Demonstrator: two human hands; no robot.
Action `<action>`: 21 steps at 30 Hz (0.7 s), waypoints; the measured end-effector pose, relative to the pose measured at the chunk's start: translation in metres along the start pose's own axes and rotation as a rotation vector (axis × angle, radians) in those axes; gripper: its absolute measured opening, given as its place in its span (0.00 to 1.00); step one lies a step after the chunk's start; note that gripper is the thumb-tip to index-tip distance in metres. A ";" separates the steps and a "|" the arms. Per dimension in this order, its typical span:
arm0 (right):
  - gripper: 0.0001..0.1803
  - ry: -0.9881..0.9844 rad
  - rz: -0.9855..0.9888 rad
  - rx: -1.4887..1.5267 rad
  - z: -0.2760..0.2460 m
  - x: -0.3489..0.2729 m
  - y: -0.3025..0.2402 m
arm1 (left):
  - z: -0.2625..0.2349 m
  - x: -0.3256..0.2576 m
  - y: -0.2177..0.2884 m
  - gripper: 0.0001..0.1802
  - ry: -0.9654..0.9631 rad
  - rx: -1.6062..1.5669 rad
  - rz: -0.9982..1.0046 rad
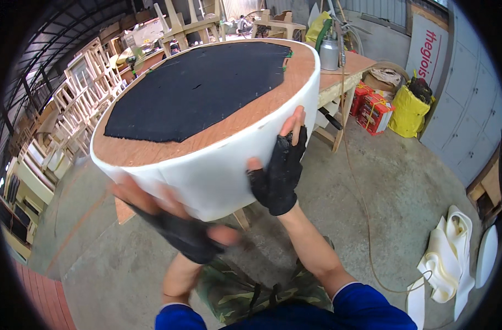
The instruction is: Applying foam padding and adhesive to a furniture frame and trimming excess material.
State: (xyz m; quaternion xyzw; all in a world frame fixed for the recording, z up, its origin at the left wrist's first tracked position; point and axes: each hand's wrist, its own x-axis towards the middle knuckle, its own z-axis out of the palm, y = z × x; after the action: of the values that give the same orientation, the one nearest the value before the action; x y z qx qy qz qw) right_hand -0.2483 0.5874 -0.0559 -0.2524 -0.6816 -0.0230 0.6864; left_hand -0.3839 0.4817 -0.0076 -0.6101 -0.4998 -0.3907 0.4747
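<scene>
In front of me a large round upholstery piece stands raised off the floor, its side wrapped in a white padding band [218,184]. Bare plywood [204,136] forms a ring on its upper face, around a black fabric panel [201,88]. My right hand [282,170], in a black fingerless glove, lies flat on the white side at the right, fingers stretched upward and thumb apart. Motion blurs my left hand [179,223], gloved alike, at the lower left of the band; its fingers look extended, thumb out. Whether it touches the padding I cannot tell.
Behind the round piece is a wooden workbench [355,66] with a grey metal canister [329,54]. A thin hose [366,214] trails across the floor to cream foam scraps [446,258]. Red boxes [374,113], a yellow bag [409,110] and lockers [465,104] stand right; chair frames [89,77] left.
</scene>
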 end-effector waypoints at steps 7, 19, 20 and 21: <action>0.34 0.290 0.354 0.250 -0.061 -0.027 0.050 | -0.005 0.023 0.036 0.30 -0.413 -0.327 0.554; 0.34 0.376 0.146 0.338 -0.048 0.036 0.039 | -0.006 -0.020 0.013 0.23 -0.975 -0.977 0.583; 0.33 0.216 0.249 0.162 -0.025 0.030 0.038 | -0.009 -0.029 0.014 0.23 -0.837 -0.936 0.680; 0.32 0.140 0.164 0.035 -0.006 0.023 0.038 | -0.018 -0.033 0.009 0.26 -0.685 -0.798 0.810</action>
State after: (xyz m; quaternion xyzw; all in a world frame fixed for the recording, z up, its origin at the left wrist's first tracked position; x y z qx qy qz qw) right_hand -0.2265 0.6257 -0.0460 -0.2931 -0.6094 0.0273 0.7362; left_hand -0.3816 0.4560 -0.0369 -0.9685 -0.1705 -0.1204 0.1362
